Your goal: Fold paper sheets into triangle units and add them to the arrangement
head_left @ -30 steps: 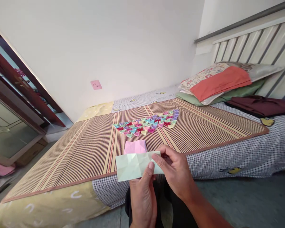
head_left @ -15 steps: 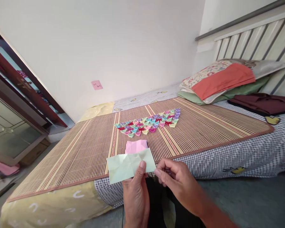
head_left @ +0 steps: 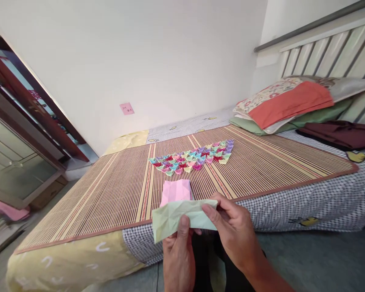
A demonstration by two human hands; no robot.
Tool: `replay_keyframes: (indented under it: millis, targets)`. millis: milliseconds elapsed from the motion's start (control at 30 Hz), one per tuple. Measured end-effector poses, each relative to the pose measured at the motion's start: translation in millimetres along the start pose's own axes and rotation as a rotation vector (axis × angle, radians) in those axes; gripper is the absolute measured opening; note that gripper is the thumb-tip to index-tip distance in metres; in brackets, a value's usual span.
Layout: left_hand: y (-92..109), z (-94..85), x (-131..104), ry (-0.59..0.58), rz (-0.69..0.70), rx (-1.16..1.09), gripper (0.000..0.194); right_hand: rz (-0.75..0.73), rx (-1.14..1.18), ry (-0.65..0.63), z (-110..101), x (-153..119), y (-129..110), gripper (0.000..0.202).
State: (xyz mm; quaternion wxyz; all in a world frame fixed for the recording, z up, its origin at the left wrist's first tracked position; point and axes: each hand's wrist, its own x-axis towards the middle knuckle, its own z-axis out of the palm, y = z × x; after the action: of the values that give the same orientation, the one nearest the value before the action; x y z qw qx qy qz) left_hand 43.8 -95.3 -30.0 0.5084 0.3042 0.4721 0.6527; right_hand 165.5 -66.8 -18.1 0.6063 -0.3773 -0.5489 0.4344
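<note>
A pale green sheet of paper (head_left: 173, 217), creased and folded into a long strip, is held up in front of me. My left hand (head_left: 181, 251) pinches its lower edge, thumb on the near face. At the right end, my right hand (head_left: 231, 227) grips the paper between thumb and fingers. Just behind it, a stack of pink paper (head_left: 176, 190) lies on the striped mat, its near edge covered by the green sheet. Farther back sit rows of small folded paper pieces (head_left: 191, 158) in many colours.
The bamboo mat (head_left: 109, 194) covers most of the bed. Pillows (head_left: 292, 103) and a folded maroon cloth (head_left: 328, 135) lie at the right by the white headboard (head_left: 328, 52). A pink note (head_left: 127, 108) is on the wall. A glass-panelled door (head_left: 15, 162) stands at the left.
My right hand has come up and taken hold of the right end of the green paper. The paper has shifted right and looks more bent; my left hand still holds it.
</note>
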Motion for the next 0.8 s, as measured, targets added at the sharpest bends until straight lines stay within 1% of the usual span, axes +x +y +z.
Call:
replay_keyframes:
  millis: [33, 67, 100, 133, 167, 233, 267, 300, 367, 433, 467, 500, 567, 667, 733, 800]
  targets:
    - [1.6, -3.1, 1.4, -0.031, -0.021, -0.078, 0.034, -0.007, -0.019, 0.018, -2.5, 0.6, 0.8, 0.031]
    - [2.9, -6.6, 3.5, -0.032, -0.025, -0.172, 0.032, -0.011, -0.038, 0.038, -5.6, 1.4, 1.5, 0.031]
    - [3.6, -10.3, 6.2, -0.008, -0.038, -0.258, 0.028, -0.013, -0.054, 0.064, -9.0, 2.4, 2.0, 0.032]
    - [3.9, -14.2, 9.3, 0.005, -0.058, -0.297, 0.025, -0.016, -0.068, 0.095, -12.5, 3.6, 2.3, 0.032]
    - [3.8, -18.0, 12.4, 0.021, -0.057, -0.318, 0.026, -0.022, -0.081, 0.128, -15.7, 4.8, 2.4, 0.032]
    - [3.1, -23.6, 17.4, 0.076, -0.025, -0.339, 0.035, -0.047, -0.113, 0.191, -20.6, 7.2, 1.9, 0.031]
    - [2.9, -24.7, 18.8, 0.071, -0.03, -0.321, 0.042, -0.069, -0.136, 0.214, -21.8, 8.1, 1.4, 0.03]
    - [3.0, -24.5, 19.7, 0.037, -0.029, -0.309, 0.051, -0.096, -0.165, 0.226, -22.3, 8.7, 0.9, 0.029]
    - [4.9, -20.7, 20.5, -0.051, 0.008, -0.292, 0.055, -0.151, -0.22, 0.216, -21.6, 8.9, -0.1, 0.028]
    - [9.2, -14.8, 22.1, -0.067, 0.054, -0.279, 0.041, -0.186, -0.254, 0.182, -20.2, 7.9, -0.6, 0.027]
    - [11.9, -12.2, 23.5, -0.027, 0.071, -0.261, 0.034, -0.191, -0.262, 0.171, -19.9, 7.1, -0.6, 0.028]
    - [14.7, -10.0, 25.3, -0.008, 0.077, -0.242, 0.03, -0.19, -0.268, 0.169, -20.0, 6.4, -0.5, 0.028]
    - [19.1, -7.8, 29.0, 0.003, 0.084, -0.195, 0.027, -0.182, -0.278, 0.179, -21.6, 5.5, -0.4, 0.029]
    - [20.7, -7.6, 32.8, -0.028, 0.098, -0.161, 0.028, -0.181, -0.281, 0.202, -25.4, 6.2, -1.1, 0.029]
    - [18.6, -7.7, 33.7, -0.046, 0.105, -0.184, 0.026, -0.171, -0.249, 0.205, -26.7, 7.8, -2.3, 0.029]
    - [14.9, -6.1, 32.7, -0.044, 0.099, -0.258, 0.022, -0.134, -0.179, 0.198, -26.0, 9.5, -3.5, 0.028]
